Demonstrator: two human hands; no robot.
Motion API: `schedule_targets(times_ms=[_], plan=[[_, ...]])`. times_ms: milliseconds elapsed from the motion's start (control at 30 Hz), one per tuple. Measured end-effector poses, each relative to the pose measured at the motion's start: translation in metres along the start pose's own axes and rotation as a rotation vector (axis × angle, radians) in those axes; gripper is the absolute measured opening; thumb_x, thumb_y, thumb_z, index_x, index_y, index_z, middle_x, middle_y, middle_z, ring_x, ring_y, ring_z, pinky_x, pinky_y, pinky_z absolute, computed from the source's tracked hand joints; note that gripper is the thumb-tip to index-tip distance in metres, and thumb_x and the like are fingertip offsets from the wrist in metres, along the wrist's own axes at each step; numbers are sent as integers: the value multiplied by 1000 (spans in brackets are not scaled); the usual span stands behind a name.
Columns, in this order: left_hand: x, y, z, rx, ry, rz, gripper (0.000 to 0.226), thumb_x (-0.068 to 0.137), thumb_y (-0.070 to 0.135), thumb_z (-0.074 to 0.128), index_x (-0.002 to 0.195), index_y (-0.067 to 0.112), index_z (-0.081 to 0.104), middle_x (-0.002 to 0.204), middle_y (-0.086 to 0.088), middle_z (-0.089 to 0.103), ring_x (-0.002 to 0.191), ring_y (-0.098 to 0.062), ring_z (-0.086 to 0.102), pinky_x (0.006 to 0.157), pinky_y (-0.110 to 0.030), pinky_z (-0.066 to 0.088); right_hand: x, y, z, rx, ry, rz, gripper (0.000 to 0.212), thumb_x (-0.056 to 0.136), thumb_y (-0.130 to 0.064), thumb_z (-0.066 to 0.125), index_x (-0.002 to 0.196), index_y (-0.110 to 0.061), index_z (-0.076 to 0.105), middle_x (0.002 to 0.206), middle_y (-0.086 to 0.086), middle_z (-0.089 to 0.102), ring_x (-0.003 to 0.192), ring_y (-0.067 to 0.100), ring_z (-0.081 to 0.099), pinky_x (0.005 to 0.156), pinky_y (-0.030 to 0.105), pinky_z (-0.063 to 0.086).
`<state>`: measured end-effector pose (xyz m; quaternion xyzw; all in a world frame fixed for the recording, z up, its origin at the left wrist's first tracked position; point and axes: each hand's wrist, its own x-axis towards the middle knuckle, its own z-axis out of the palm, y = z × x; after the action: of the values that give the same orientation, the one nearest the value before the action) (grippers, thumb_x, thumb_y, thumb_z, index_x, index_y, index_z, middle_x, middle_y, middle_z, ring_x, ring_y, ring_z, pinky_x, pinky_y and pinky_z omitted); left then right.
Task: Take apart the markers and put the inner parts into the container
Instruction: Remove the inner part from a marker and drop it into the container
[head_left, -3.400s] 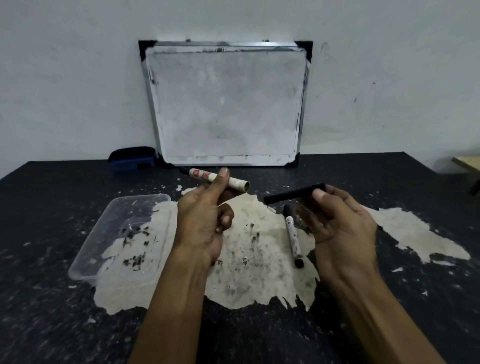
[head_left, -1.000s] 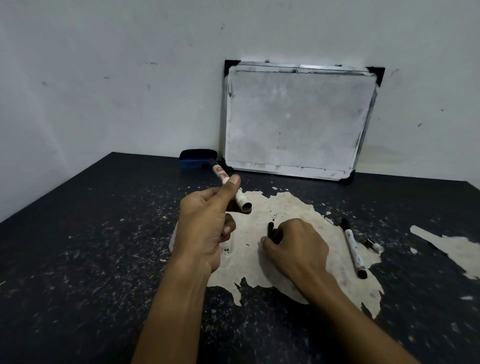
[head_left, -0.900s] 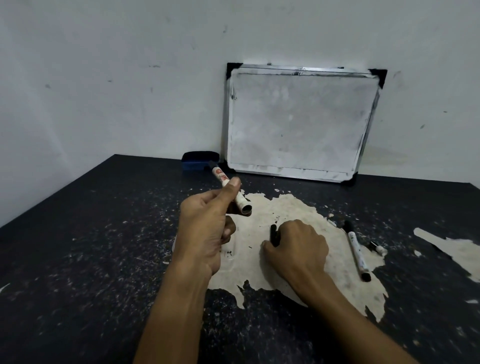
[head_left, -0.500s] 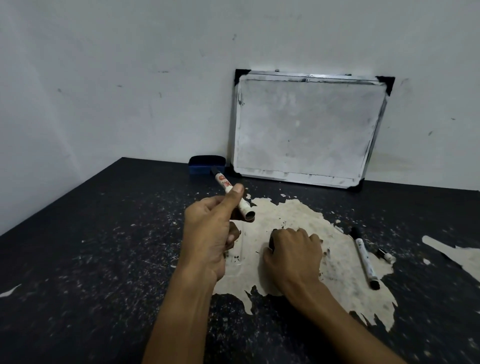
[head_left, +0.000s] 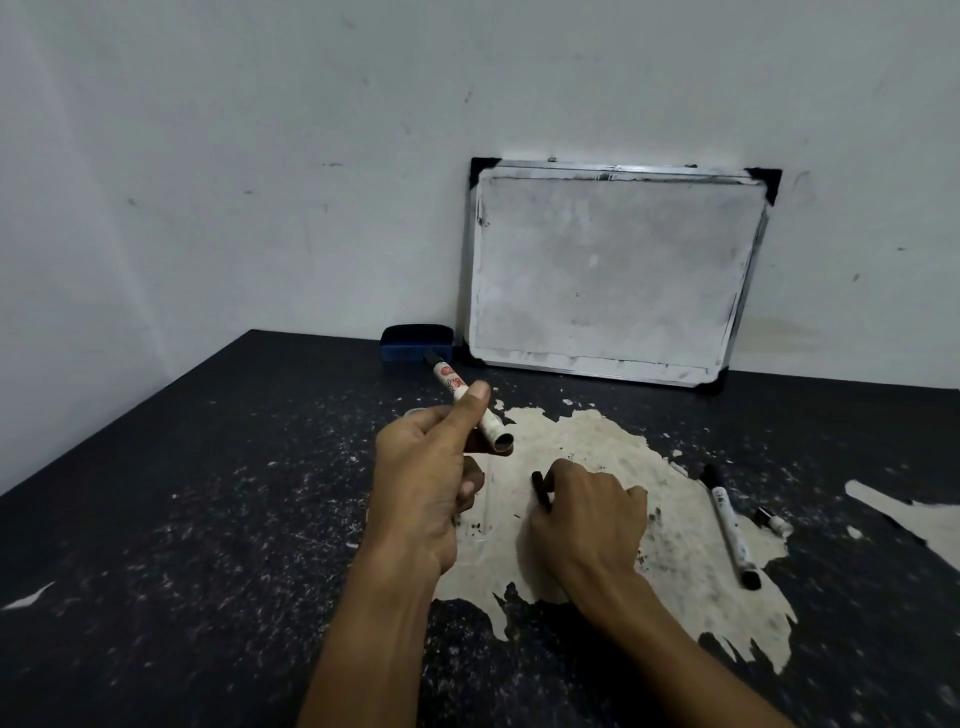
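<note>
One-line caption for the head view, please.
Left hand holds an opened marker barrel while right hand lowers its black inner part.

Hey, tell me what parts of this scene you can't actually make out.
Head view only:
- Clear plastic container: mostly hidden behind both hands, only faint edges show.
- Black inner rod: its length is covered by the right hand.
- Red print on the white marker barrel in the left hand: too small to read.

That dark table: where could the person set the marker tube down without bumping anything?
The table is bare left of the left hand, and between the eraser and the marker tube. Crowded: around the right hand, holding a black insert, and the whole marker.
</note>
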<state>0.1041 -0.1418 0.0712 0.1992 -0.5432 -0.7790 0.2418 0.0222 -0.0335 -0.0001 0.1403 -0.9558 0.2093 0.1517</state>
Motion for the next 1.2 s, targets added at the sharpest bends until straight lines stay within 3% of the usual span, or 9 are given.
schedule_targets(times_ms=[100, 200, 300, 467, 567, 833, 1000, 1133, 1200], plan=[[0, -1, 4, -29, -11, -27, 47, 86, 37, 72, 105, -7, 68, 71, -8, 76, 29, -6, 29, 29, -13, 20, 1, -2, -6, 68, 13, 36, 15, 81, -25, 56, 93, -23, 64, 84, -5, 71, 90, 23, 62, 75, 35, 24], [0, -2, 13, -86, -39, -63, 31, 88, 33, 71, 79, 3, 69, 69, -10, 75, 28, -6, 28, 30, -13, 18, -2, -1, -20, 217, 68, 95, 21, 76, -26, 61, 96, -25, 68, 82, -7, 73, 84, 20, 66, 83, 36, 44], [1, -5, 29, -143, -108, -118, 37, 89, 31, 70, 57, 15, 62, 66, -9, 73, 27, -6, 28, 30, -12, 18, -3, 5, -43, 444, 135, 159, 21, 73, -24, 69, 94, -25, 72, 75, -10, 71, 75, 17, 67, 74, 35, 54], [3, -17, 66, -208, -164, -269, 29, 87, 33, 71, 67, 15, 60, 66, -8, 75, 27, -6, 29, 30, -13, 19, -3, 42, -90, 720, 266, 114, 14, 74, -16, 81, 85, -22, 75, 70, -13, 70, 63, 2, 68, 60, 23, 57], [4, -28, 88, -278, -186, -373, 29, 89, 34, 69, 71, 15, 58, 64, -6, 75, 26, -5, 29, 27, -13, 20, -11, 65, -117, 801, 374, 50, 16, 74, -13, 81, 81, -27, 74, 68, -11, 71, 67, 2, 69, 58, 17, 56], [2, -47, 126, -458, -208, -582, 33, 95, 35, 62, 68, 16, 59, 56, -1, 72, 23, -4, 30, 25, -13, 18, -24, 84, -137, 589, 457, -235, 20, 73, -8, 81, 85, -21, 73, 75, -14, 68, 75, 5, 65, 65, 6, 44], [-1, -49, 129, -458, -214, -581, 34, 94, 34, 64, 65, 17, 57, 57, -1, 73, 23, -3, 30, 25, -13, 18, -22, 91, -132, 555, 461, -253, 22, 72, -6, 82, 88, -20, 73, 77, -12, 68, 76, 5, 65, 65, 9, 48], [0, -49, 127, -422, -218, -535, 33, 93, 34, 65, 65, 17, 57, 60, -2, 74, 24, -3, 30, 25, -13, 19, -22, 91, -134, 540, 443, -252, 24, 73, -8, 81, 90, -22, 72, 78, -18, 66, 57, 0, 61, 54, 22, 55], [1, -50, 127, -370, -206, -480, 32, 92, 33, 66, 66, 16, 60, 64, -4, 76, 25, -4, 31, 26, -12, 20, -21, 91, -137, 531, 420, -248, 25, 72, -6, 81, 89, -22, 72, 78, -19, 66, 65, 1, 65, 61, 12, 52]])
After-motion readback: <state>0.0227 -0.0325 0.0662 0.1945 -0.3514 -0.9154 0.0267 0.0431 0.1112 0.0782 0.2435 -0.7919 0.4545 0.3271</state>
